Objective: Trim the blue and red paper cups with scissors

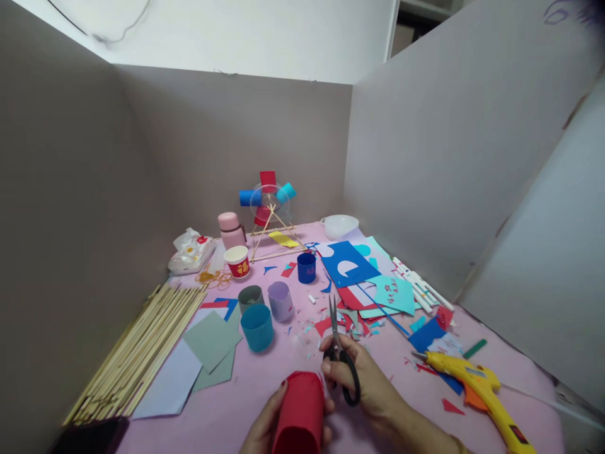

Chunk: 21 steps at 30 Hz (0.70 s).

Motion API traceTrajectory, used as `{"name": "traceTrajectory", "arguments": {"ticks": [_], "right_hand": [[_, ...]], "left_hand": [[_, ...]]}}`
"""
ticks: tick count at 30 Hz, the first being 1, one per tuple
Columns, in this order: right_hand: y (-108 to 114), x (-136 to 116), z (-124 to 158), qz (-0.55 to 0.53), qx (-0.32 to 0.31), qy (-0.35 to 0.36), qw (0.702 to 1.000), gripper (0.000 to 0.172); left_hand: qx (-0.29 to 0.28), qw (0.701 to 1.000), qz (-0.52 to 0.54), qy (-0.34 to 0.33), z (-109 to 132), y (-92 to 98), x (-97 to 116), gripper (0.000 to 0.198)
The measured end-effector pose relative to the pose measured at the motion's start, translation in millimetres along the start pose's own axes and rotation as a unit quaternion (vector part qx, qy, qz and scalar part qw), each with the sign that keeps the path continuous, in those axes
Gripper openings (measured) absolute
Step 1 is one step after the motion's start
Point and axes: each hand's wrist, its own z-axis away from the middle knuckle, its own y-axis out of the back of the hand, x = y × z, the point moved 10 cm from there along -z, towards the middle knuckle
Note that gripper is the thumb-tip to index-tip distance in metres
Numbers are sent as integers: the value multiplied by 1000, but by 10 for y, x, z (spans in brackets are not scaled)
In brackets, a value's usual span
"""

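Observation:
My left hand (268, 419) is wrapped round a red paper cylinder (300, 410), tilted so that one end faces me. Beside it my right hand (362, 372) grips black-handled scissors (334, 325), their blades pointing away and nearly together. Ahead of the hands stand a teal paper cup (258, 328), a lilac cup (280, 301) and a grey-green cup (250, 297). Slightly farther off is a dark blue cup (306, 268). A small wheel of coloured cups on a stick frame (271, 211) stands at the back.
On the left lie wooden sticks (142, 347) and grey-green paper sheets (212, 340). A yellow glue gun (472, 375) rests at right, near white markers (418, 284) and blue paper (350, 261). Paper scraps (352, 323) litter the middle. A pink bottle (231, 231) stands behind. Grey partitions surround the table.

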Motion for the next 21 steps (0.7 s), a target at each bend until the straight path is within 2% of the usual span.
{"name": "traceTrajectory", "arguments": {"ticks": [6,10,13,17,21], "right_hand": [[13,-105,-13,58,-19,22,998,53],[-4,-72,-3,82,-23,14,996,44],[-4,-89,15,95,-22,17,995,44],[17,-129,22,108,-22,19,994,44],[25,-105,12,106,-23,8,994,40]], "left_hand": [[4,999,26,-31,36,26,121,27],[31,997,50,-50,108,-25,158,37],[59,995,51,-64,133,0,170,45],[93,992,49,-74,101,150,180,33],[96,990,62,-82,57,223,174,24]]}}
